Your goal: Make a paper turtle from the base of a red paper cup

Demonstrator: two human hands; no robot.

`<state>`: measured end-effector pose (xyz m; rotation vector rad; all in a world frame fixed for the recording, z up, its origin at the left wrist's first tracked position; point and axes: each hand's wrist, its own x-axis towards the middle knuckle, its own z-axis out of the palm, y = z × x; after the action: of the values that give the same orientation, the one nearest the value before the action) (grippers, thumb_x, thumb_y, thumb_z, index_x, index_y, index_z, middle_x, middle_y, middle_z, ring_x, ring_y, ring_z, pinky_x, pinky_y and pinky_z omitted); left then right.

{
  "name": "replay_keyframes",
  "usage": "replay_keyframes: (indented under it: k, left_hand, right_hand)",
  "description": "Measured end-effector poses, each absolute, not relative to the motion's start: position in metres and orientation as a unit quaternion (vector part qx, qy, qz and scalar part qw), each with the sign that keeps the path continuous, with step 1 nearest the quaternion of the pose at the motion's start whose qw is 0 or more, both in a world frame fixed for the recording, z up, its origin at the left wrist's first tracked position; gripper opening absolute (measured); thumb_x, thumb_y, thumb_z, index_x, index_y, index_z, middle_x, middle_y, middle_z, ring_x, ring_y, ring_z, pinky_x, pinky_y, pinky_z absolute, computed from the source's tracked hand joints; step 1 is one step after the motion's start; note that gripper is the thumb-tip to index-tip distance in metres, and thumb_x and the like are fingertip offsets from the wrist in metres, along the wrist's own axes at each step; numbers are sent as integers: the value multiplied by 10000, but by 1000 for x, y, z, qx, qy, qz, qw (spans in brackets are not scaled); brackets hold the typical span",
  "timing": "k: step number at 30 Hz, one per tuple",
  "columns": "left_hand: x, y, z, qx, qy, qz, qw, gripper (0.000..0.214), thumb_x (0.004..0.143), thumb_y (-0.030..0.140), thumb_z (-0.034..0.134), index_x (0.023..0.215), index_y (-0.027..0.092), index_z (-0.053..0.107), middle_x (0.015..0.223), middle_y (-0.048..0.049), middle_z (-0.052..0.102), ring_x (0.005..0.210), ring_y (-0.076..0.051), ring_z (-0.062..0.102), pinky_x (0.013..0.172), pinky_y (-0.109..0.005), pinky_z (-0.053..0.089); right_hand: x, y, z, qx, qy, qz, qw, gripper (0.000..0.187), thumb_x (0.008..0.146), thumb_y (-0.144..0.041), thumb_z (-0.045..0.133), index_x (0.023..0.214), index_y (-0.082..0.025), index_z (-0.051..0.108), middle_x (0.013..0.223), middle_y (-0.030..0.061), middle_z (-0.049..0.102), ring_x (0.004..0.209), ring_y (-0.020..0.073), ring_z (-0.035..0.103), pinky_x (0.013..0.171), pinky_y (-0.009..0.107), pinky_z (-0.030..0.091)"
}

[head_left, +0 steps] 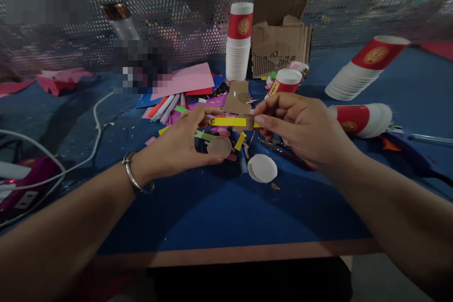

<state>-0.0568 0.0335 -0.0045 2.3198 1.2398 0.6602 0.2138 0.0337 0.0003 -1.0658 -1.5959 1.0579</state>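
Note:
A narrow yellow paper strip with a small dark face drawn at its left end stretches level between my hands. My right hand pinches its right end between thumb and fingertips. My left hand curves around the left end, thumb well apart from the fingers; whether a fingertip touches the strip cannot be made out. Beside the left thumb is a pale round disc. Below the strip, a white disc lies on the blue table. Dark-handled scissors lie partly hidden under my right hand.
A tall stack of red-and-white paper cups stands by a torn cardboard box. Another cup stack leans at right, above a lying one. Pink paper, markers and scraps spread leftward. A white cable crosses the left side.

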Motion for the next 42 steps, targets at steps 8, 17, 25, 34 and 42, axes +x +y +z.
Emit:
replay_keyframes:
  k: [8,17,25,34,42]
  left_hand:
    - [-51,34,-13,848,450,197,202,855,789,344,880,1550,225,510,1505,-148,660,1379,-399,626,1164,-600,500]
    - [-43,26,-15,784,462,344,232,910,765,341,896,1565,223,478,1176,-73,694,1032,-259,724,882,-418,620]
    - [-31,14,-14,793,435,387,176,944,782,335,955,1582,247,461,1123,-46,698,992,-248,734,942,-466,636]
    - [-28,9,-12,804,421,387,162,833,805,315,929,1515,270,495,1331,-82,698,1055,-240,731,951,-442,633]
    - [-30,9,-12,783,422,387,242,754,782,274,970,1417,310,565,1297,-84,626,1242,-326,693,934,-477,668]
  right_hand:
    - [213,34,-1,-432,-652,435,447,120,872,-281,840,928,-208,762,760,3,707,612,123,595,559,264,544]
    - [205,29,-3,-429,-669,422,437,120,857,-247,840,913,-196,748,814,11,734,644,121,649,593,257,551]
    - [196,20,-8,-415,-692,388,446,121,855,-242,830,892,-200,723,805,18,754,678,139,688,640,271,577]
    - [194,16,-10,-432,-704,389,408,155,879,-238,756,1010,-203,680,762,3,748,668,157,702,632,295,536]
    - [195,15,-7,-434,-683,437,393,268,862,-317,833,1033,-211,655,711,-26,692,624,148,652,589,292,530]
